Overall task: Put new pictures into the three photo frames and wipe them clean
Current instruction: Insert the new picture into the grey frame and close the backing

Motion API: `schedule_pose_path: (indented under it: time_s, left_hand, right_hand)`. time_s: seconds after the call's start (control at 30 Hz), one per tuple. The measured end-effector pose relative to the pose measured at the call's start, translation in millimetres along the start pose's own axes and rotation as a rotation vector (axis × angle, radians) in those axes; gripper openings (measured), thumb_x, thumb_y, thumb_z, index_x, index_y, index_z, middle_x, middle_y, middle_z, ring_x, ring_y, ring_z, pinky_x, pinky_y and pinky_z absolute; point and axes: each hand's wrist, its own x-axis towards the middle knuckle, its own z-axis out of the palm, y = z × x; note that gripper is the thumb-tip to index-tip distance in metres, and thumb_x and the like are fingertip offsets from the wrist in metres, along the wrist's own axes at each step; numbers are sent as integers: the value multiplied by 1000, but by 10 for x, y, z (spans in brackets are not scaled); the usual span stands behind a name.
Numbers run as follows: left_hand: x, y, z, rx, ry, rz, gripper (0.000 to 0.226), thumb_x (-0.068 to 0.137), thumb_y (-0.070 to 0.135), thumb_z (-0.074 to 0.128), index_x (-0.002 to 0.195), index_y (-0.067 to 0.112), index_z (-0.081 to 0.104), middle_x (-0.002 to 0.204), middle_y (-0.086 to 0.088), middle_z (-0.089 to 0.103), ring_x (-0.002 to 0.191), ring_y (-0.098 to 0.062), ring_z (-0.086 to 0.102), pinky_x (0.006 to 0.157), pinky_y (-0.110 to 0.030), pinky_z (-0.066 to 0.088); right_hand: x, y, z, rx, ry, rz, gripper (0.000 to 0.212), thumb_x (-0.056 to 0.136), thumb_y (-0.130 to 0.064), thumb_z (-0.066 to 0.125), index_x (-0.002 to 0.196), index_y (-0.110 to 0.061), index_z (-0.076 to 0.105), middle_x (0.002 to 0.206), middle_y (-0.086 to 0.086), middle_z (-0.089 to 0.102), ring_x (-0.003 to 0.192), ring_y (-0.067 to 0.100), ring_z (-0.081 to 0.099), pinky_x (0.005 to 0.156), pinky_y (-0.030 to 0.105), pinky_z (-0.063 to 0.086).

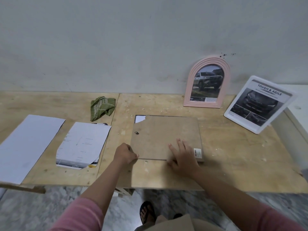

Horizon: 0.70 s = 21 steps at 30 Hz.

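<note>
Altogether three frames: one face-down [166, 137], two upright [207, 82]; two hands [125, 154].

The face-down frame [166, 137] hides its front; small print on the white frame's picture [256, 104] is unreadable.

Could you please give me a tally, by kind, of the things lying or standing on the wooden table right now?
Photo frames: 3: pink arched frame, white frame, face-down frame under the left hand and right hand
Paper sheets: 2: plain sheet, cut sheet
Green cloth: 1
Total: 6
</note>
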Motion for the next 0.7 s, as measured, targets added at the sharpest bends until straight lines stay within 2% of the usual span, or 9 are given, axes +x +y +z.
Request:
schedule_pose_path:
  time_s: [0.1, 0.2, 0.27, 0.33, 0.43, 0.47, 0.53, 0.6, 0.7]
  left_hand:
    - [-12, -18, -4, -1, 5, 34, 54, 68, 22, 81, 110, 1, 54, 110, -12, 60, 92, -24, 55, 70, -28, 43]
    - [0, -38, -23, 6, -33, 71, 71, 58, 26, 86, 116, 3, 52, 115, -12, 56, 97, -25, 58, 73, -31, 49]
    - [20, -58, -28, 31, -53, 84, 77, 56, 27, 87, 120, 5, 50, 119, -12, 54, 101, -26, 57, 77, -32, 50]
    - [29, -63, -39, 36, -50, 100, 79, 56, 27, 88, 122, 5, 50, 118, -11, 55, 102, -26, 57, 77, -33, 50]
    - [56, -53, -62, -1, -54, 96, 75, 56, 23, 89, 118, 6, 51, 112, -7, 58, 99, -25, 57, 72, -32, 46]
    - [72, -44, -69, -15, -67, 87, 72, 54, 22, 89, 114, 7, 52, 108, -6, 59, 97, -24, 58, 70, -31, 44]
    - [103, -41, -89, -57, -83, 60, 68, 49, 21, 91, 104, 9, 53, 99, -4, 61, 91, -24, 59, 69, -32, 45]
    - [140, -34, -99, -107, -83, 21, 65, 40, 19, 91, 93, 11, 54, 91, -3, 62, 87, -24, 60, 72, -36, 48]
    - [187, 4, -118, -113, -88, -17, 58, 38, 13, 91, 79, 13, 49, 81, -1, 59, 78, -23, 57, 71, -34, 45]
  right_hand:
    - [37, 198, -99, 134, 195, 130, 61, 76, -52, 51, 118, -9, 62, 120, 34, 55, 99, 46, 59, 80, 52, 50]
    - [61, 411, -192, 315, 261, 357, 71, 75, -49, 52, 130, -3, 51, 126, 33, 50, 106, 49, 53, 87, 51, 45]
    - [54, 518, -254, 417, 163, 415, 89, 71, -57, 62, 137, -1, 38, 135, 26, 43, 118, 45, 43, 96, 45, 37]
    - [54, 625, -284, 419, 48, 359, 113, 54, -71, 68, 136, -2, 33, 137, 21, 38, 122, 40, 38, 97, 42, 35]
    - [54, 746, -341, 345, -110, 283, 139, 45, -64, 82, 147, -2, 11, 149, 15, 23, 135, 37, 24, 107, 41, 30]
    - [57, 784, -345, 340, -114, 283, 142, 41, -61, 84, 147, -2, 11, 148, 14, 26, 133, 36, 26, 105, 40, 32]
    - [69, 820, -337, 367, -47, 300, 138, 31, -57, 86, 142, -2, 23, 133, 15, 39, 122, 33, 36, 92, 36, 39]
    - [94, 804, -352, 417, 18, 325, 126, 32, -46, 92, 135, -5, 32, 121, 12, 41, 113, 31, 41, 83, 35, 41]
    - [146, 768, -426, 428, -13, 367, 119, 33, -41, 94, 132, -11, 36, 120, 10, 38, 112, 29, 40, 87, 37, 45]
